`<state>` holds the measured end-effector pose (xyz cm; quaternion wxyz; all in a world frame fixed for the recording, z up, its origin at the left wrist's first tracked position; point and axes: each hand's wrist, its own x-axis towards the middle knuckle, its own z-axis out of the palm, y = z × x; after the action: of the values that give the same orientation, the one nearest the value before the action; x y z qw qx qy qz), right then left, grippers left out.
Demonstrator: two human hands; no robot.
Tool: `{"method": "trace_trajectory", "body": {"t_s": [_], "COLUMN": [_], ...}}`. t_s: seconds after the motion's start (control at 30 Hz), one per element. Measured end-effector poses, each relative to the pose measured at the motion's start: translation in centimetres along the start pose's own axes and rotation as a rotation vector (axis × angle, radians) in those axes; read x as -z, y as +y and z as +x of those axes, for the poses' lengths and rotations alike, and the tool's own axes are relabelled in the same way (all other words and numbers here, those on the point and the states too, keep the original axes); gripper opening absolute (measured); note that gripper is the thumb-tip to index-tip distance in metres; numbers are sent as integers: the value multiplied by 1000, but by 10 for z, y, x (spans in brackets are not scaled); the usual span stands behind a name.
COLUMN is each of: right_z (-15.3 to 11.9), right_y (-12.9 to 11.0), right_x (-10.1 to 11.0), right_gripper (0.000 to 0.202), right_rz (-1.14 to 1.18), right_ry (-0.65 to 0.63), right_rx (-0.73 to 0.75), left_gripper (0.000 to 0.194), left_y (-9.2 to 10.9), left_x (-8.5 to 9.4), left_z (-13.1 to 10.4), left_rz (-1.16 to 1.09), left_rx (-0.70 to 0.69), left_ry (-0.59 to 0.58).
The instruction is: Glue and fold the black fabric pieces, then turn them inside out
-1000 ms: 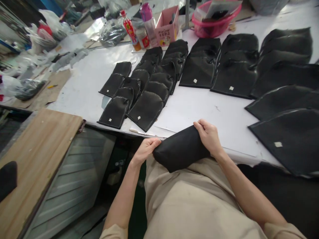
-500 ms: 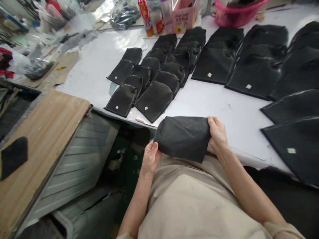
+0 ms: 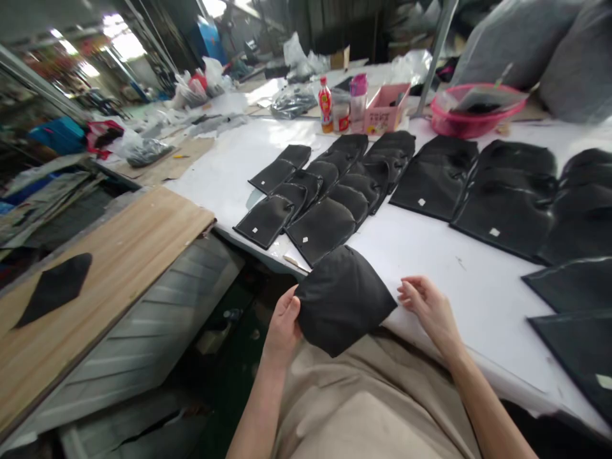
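Observation:
My left hand point(image 3: 284, 324) pinches the left edge of a black leather-like piece point(image 3: 347, 299), thumb on top. The piece is held over my lap at the table's front edge, one side rounded and a corner pointing right. My right hand point(image 3: 428, 307) is just right of that corner, apart from it, with loosely bent fingers and nothing in them. Similar black pieces point(image 3: 321, 224) lie in overlapping rows on the white table point(image 3: 430, 248) beyond my hands, several with small pale stickers. More overlapping black pieces point(image 3: 507, 207) spread to the right.
To my left is a wooden board point(image 3: 138, 236) with a single black piece point(image 3: 60, 285) on it. At the back stand a red-labelled bottle point(image 3: 325, 105), a pink box point(image 3: 385, 111) and a pink basin point(image 3: 471, 115). Plastic bags point(image 3: 143, 148) lie at the far left.
My right hand has let go of the black piece and moved slightly right of it. The piece has turned in my left hand. The view has tilted up, showing more of the room.

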<state>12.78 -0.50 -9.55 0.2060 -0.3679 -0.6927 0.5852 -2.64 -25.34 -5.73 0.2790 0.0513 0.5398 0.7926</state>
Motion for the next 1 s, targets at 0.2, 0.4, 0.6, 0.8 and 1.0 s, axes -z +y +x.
{"method": "trace_trajectory", "body": {"t_s": [0.2, 0.4, 0.6, 0.8, 1.0], "right_z": [8, -2, -16, -31, -26], "right_y": [-53, -72, -77, -83, -67], "right_x": [-25, -35, -38, -54, -47], "right_gripper": [57, 77, 58, 52, 40], "right_rz": [122, 266, 283, 604, 562], "right_ry": [-189, -301, -315, -180, -112], "right_rx": [150, 102, 97, -108, -190], "left_gripper": [42, 35, 28, 26, 38], "left_y": [4, 9, 8, 13, 8], "left_x": [5, 5, 7, -10, -17], "left_z": [5, -3, -3, -8, -12], "left_rz": [22, 58, 88, 47, 30], "left_rx": [-11, 0, -46, -63, 32], "left_ry": [-79, -115, -40, 6, -123]}}
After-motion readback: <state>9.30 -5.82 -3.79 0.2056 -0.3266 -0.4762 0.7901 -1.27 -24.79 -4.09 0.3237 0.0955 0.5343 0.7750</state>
